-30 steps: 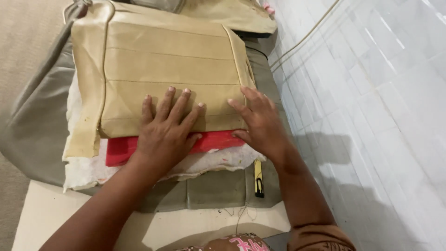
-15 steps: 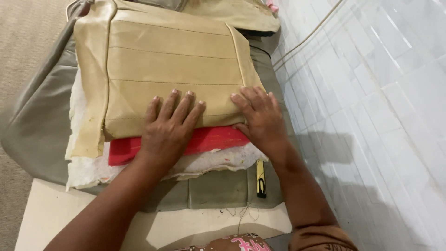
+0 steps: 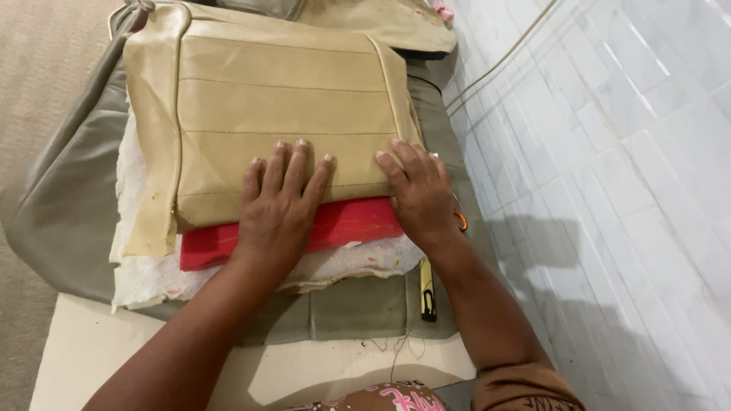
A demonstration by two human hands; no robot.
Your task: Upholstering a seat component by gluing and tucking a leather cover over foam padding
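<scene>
A tan stitched leather cushion cover lies on top of a red foam layer and white fibre padding. My left hand presses flat on the cover's near edge, fingers spread, over the red layer. My right hand rests flat on the cover's near right corner, fingers apart. Neither hand grips anything.
Grey-olive leather lies spread beneath the stack. A cream board sits at the near edge. A yellow-and-black utility knife lies by my right wrist, with an orange handle beside it. White tiled surface runs along the right.
Both hands have shifted slightly along the cover's near edge while pressing down. The view has moved a little closer to the stack.
</scene>
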